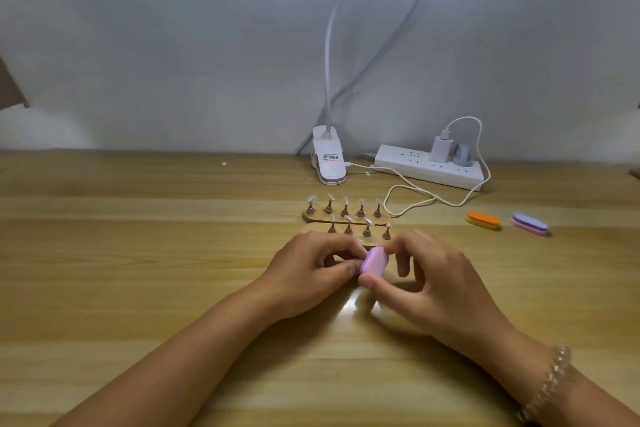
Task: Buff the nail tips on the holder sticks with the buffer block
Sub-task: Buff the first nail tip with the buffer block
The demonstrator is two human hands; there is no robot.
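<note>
So, I'm watching the head cam feed remotely and here's what I'm getting. The right hand [426, 274] is pinching the buffer block [373, 260], the pink and purple one, thumb at its near end and index finger at the far end, the other fingers hanging loosely curled. The block is sitting tilted between the two hands, just above the table [138, 253], roughly dead centre of the view.

The left hand [308, 267] is coming in from 9 o'clock of the block, fingers curled in and thumb and fingertips meeting right at the block's left edge. Something may be pinched in there, but it's hidden behind the fingers, so I honestly can't tell what, if anything, that hand is holding.

At 12 o'clock from the hands, two wooden bases [346, 217] are lying one behind the other, with holder sticks [362, 209] standing upright on them, each carrying one of the clear nail tips [312, 199]. I'm counting five sticks on the far base and four on the near one, whose front edge is partly covered by the knuckles.

Off at 2 o'clock, an orange block [482, 219] and a purple block [529, 224] are lying side by side, apart from each other. Further back at 12 o'clock a clip lamp [329, 158] is resting by the wall, and at 1 o'clock a power strip [429, 166] is carrying a charger [440, 147] with a white cable [408, 192] looping across the table. The right wrist is wearing a beaded bracelet [550, 385].
</note>
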